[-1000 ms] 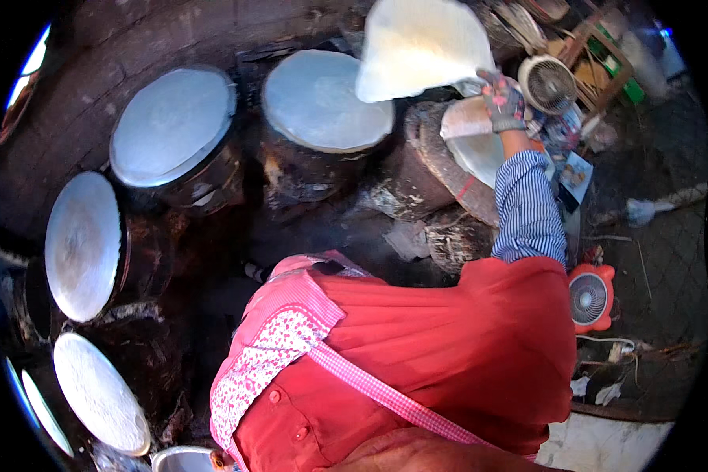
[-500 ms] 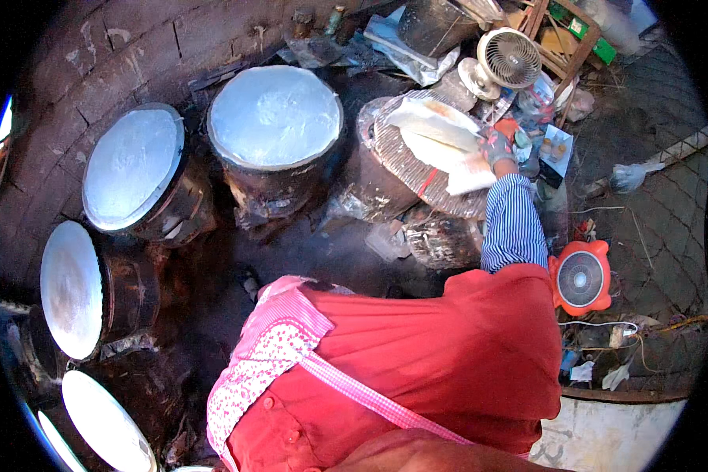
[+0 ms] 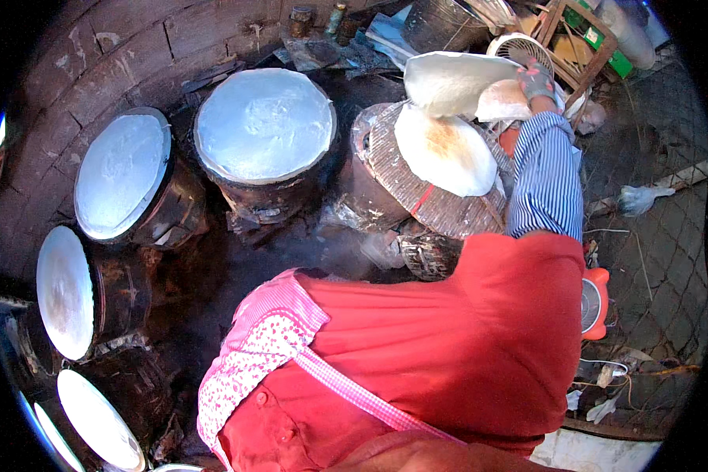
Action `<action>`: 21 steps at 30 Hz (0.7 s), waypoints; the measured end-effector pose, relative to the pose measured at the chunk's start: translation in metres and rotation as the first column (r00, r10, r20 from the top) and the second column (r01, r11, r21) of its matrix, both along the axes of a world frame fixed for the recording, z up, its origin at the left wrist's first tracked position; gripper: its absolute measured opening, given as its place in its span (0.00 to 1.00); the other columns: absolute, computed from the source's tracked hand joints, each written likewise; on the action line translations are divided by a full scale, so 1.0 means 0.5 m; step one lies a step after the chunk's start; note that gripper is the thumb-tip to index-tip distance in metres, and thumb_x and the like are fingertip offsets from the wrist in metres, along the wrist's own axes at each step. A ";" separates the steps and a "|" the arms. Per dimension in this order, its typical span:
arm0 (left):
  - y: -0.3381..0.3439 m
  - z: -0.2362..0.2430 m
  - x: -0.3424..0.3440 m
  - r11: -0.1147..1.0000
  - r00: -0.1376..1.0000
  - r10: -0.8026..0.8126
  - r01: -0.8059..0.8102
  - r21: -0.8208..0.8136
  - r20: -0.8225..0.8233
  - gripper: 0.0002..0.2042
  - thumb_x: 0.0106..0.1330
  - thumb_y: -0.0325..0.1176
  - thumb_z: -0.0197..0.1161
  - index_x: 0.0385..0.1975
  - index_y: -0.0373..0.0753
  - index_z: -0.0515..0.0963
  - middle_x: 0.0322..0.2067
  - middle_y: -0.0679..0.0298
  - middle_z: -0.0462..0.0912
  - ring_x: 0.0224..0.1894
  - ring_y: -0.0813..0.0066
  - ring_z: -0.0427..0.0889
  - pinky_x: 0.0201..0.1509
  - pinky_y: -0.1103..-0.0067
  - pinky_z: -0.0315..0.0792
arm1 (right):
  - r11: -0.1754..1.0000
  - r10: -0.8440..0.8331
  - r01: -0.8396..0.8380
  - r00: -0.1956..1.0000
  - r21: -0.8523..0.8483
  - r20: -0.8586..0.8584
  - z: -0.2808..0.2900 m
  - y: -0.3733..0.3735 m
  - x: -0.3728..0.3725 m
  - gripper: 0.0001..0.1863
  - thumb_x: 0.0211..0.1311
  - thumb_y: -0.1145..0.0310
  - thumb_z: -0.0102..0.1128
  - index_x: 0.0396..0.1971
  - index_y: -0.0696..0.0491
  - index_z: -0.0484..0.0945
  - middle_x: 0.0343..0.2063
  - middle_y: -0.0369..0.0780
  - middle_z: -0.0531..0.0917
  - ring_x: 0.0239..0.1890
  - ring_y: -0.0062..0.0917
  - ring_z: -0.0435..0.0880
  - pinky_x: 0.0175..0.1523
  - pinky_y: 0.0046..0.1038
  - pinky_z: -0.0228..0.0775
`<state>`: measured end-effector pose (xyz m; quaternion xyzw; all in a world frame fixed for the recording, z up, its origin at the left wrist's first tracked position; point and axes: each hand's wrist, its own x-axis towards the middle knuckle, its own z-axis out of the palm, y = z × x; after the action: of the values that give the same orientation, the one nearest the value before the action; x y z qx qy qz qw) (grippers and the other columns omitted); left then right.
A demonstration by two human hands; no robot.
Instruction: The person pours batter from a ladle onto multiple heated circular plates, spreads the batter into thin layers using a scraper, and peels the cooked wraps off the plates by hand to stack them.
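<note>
My right hand (image 3: 536, 82), in a grey glove with pink patches, is closed on the edge of a thin white round sheet (image 3: 448, 79), which it holds raised at the upper right. Under that, another round sheet with a browned middle (image 3: 444, 153) lies on a round woven mat (image 3: 417, 204) atop a drum. A folded pale sheet (image 3: 502, 102) shows below my fingers. My left hand is out of sight behind my body or outside the picture.
Several drum stoves with white round tops (image 3: 263, 126) curve along a block wall (image 3: 134, 47) on the left. A white fan (image 3: 519, 47) stands behind my hand, an orange fan (image 3: 592, 303) at the right. A wooden frame (image 3: 566, 23) and cables lie around.
Since half a second ago my right hand has risen from the sheets on the mat, lifting a white sheet upward and uncovering the browned one, which now lies on the mat.
</note>
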<state>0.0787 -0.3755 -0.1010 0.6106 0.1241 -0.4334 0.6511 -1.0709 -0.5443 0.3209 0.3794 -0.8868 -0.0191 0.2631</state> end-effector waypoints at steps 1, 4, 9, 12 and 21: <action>0.002 0.000 -0.003 1.000 1.000 0.005 -0.005 0.008 0.001 0.09 0.60 0.33 0.45 0.34 0.34 0.64 0.21 0.61 0.70 0.21 0.76 0.71 0.21 0.85 0.70 | 0.999 -0.002 0.004 0.999 0.052 -0.041 -0.012 0.026 -0.013 0.21 0.54 0.54 0.46 0.46 0.49 0.71 0.38 0.49 0.76 0.44 0.41 0.74 0.47 0.37 0.67; -0.012 -0.008 -0.018 1.000 1.000 0.004 -0.004 0.030 0.015 0.09 0.60 0.33 0.45 0.34 0.34 0.65 0.21 0.61 0.70 0.21 0.76 0.71 0.21 0.85 0.70 | 0.967 -0.014 0.017 1.000 0.254 -0.015 -0.101 0.132 -0.034 0.19 0.57 0.56 0.42 0.44 0.48 0.72 0.39 0.48 0.76 0.43 0.40 0.75 0.47 0.37 0.67; 0.009 -0.021 -0.021 0.997 0.999 0.028 -0.030 0.071 0.030 0.09 0.60 0.33 0.45 0.33 0.34 0.65 0.21 0.60 0.71 0.21 0.76 0.72 0.20 0.85 0.70 | 0.849 0.024 -0.099 0.988 0.519 0.150 -0.302 0.213 0.058 0.17 0.56 0.58 0.39 0.40 0.47 0.75 0.41 0.45 0.77 0.43 0.33 0.77 0.46 0.32 0.69; 0.073 -0.029 -0.006 0.993 0.996 0.082 -0.084 0.080 0.023 0.09 0.60 0.33 0.45 0.33 0.34 0.65 0.21 0.60 0.71 0.21 0.76 0.72 0.20 0.85 0.70 | 0.849 -0.120 -0.058 0.946 0.525 0.300 -0.383 0.202 0.138 0.16 0.53 0.59 0.47 0.40 0.50 0.73 0.40 0.44 0.77 0.44 0.37 0.75 0.49 0.36 0.66; 0.571 -0.081 -0.010 0.868 0.869 0.466 -0.486 -0.106 -0.167 0.10 0.61 0.36 0.45 0.32 0.35 0.65 0.20 0.60 0.71 0.19 0.75 0.71 0.18 0.84 0.69 | 0.988 0.153 -0.034 0.356 -0.151 0.922 -0.496 0.040 -0.053 0.25 0.57 0.48 0.41 0.35 0.55 0.76 0.28 0.41 0.80 0.25 0.31 0.75 0.31 0.34 0.68</action>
<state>0.0736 -0.0898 -0.1414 0.4813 0.2835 -0.3075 0.7703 -1.0974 -0.5242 0.0727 0.3592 -0.8568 0.2600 -0.2634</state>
